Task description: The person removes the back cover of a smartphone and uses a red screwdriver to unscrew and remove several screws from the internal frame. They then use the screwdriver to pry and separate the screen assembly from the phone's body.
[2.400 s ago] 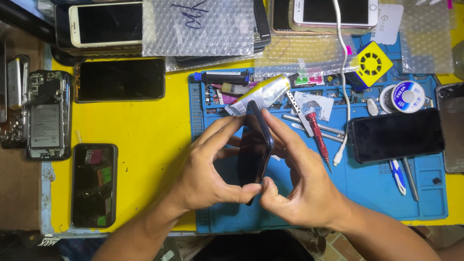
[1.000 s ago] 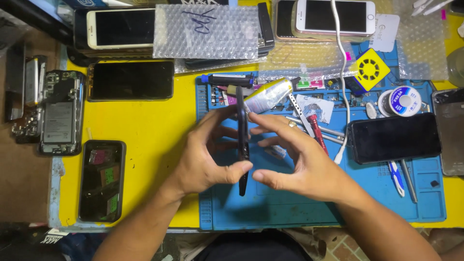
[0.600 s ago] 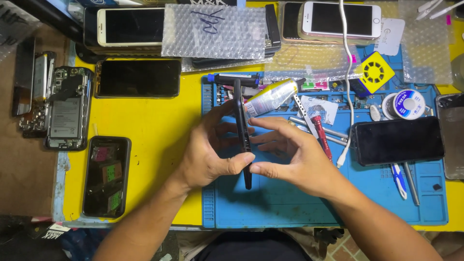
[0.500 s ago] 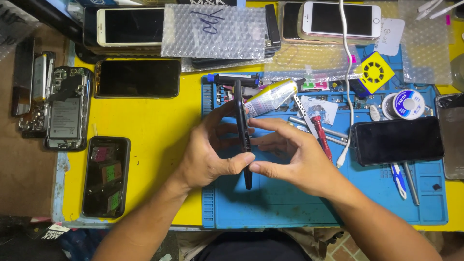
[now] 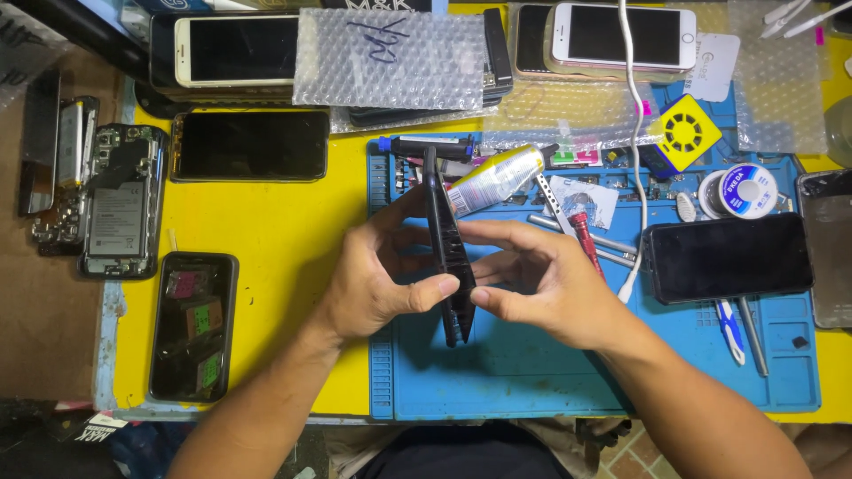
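Phone: dark phone (image 5: 446, 253) held edge-on above the blue mat (image 5: 532, 372), between both hands, near the middle of the bench.
Long axis: runs away from the person toward the back of the bench, top end leaning slightly left; bottom end points at the person.
Facing: only the thin side edge and a sliver of one face show; which face is the screen cannot be told.
Left hand: left hand (image 5: 377, 275) grips the phone, thumb pressed on the near side edge low down, fingers wrapped behind it.
Right hand: right hand (image 5: 546, 284) closed on the phone from the other side, thumb tip just below the left thumb, fingers spread along the upper part.
Hidden: far face of the phone and the left fingertips are covered; lower corner is in shadow.
Just behind: glue tube (image 5: 493, 177), silver with a dark cap, lies tilted by the phone's top end; whether they touch is unclear.
On the mat, right: red-handled screwdriver (image 5: 581, 235), tweezers, white cable (image 5: 632, 133), solder spool (image 5: 739, 191), second dark phone (image 5: 728, 257) lying flat.
Yellow table: yellow table (image 5: 266, 231) carries a black phone (image 5: 250, 145) face up and an opened phone back (image 5: 193, 325) with coloured patches inside.
Far left: stripped phone frame (image 5: 120, 202) with bare parts; details too small to read.
Back edge: bubble wrap sheet (image 5: 389, 58) over stacked phones, partly cut off by the frame.
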